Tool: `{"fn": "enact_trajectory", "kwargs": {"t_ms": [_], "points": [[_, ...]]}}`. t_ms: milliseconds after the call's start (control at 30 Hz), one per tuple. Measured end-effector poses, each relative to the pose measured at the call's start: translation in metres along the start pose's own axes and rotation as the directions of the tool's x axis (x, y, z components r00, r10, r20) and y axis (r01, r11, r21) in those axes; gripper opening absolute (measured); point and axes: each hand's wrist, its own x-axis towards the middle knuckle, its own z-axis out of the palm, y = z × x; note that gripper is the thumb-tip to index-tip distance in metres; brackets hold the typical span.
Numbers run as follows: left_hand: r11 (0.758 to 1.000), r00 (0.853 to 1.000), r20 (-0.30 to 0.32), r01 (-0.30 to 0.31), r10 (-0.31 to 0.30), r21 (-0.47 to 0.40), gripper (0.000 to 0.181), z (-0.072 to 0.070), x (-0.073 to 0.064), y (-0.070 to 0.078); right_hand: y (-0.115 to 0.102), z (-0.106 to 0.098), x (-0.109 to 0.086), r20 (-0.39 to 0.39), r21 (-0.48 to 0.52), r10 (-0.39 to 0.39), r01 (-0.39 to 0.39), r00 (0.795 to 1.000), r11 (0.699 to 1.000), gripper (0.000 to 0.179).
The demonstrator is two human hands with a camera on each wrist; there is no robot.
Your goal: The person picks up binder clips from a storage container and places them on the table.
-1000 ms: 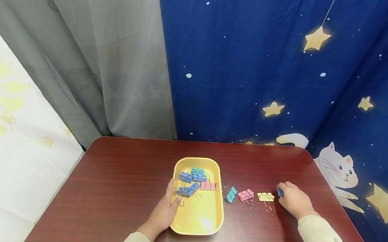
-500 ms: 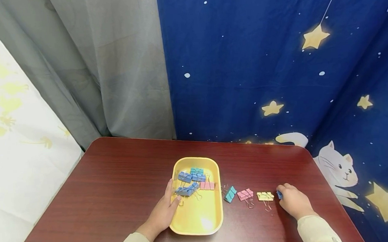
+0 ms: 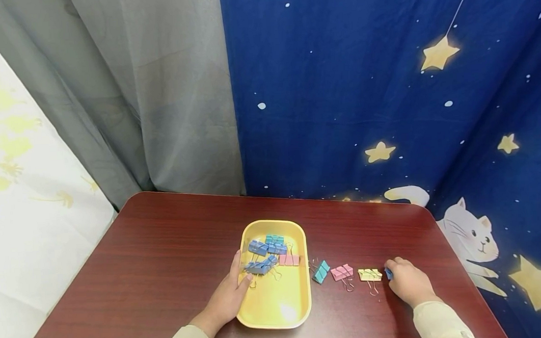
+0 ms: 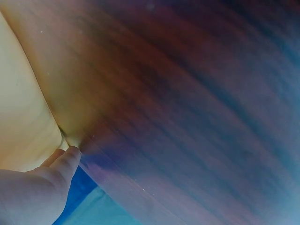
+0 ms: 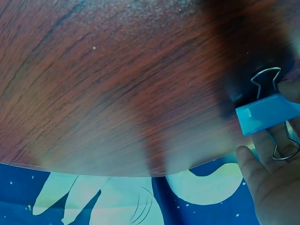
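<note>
My left hand (image 3: 231,288) grips the left side of a yellow tray (image 3: 277,304), its thumb over the rim and its fingers along the outer wall. The left wrist view shows those fingers (image 4: 65,164) against the tray's side. Inside the tray's far half lie several binder clips: blue ones (image 3: 262,265), a teal one (image 3: 274,238) and a pink one (image 3: 289,260). At the table's right, my right hand (image 3: 411,281) pinches a blue binder clip (image 5: 265,115), mostly hidden by the fingers in the head view. In the right wrist view both its wire handles stick out.
A row of binder clips lies between tray and right hand: teal (image 3: 322,272), pink (image 3: 342,272) and yellow (image 3: 370,275), the yellow one nearest that hand. The reddish-brown table (image 3: 178,245) ends at a grey curtain (image 3: 190,117) and a blue starry one (image 3: 304,111).
The blue binder clip at my right fingertips has shifted very slightly toward me. My left hand, the tray and the other clips keep their places.
</note>
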Motion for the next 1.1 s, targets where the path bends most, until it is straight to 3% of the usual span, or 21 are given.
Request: {"fn": "enact_trajectory", "kwargs": {"t_ms": [1100], "points": [[1.0,1.0,-0.009,-0.002,0.002,0.003,0.068,-0.0014,-0.0007,0.0009,-0.0037,0.002,-0.0029,-0.004,-0.028,-0.003,0.002,1.0,1.0,0.031]]}}
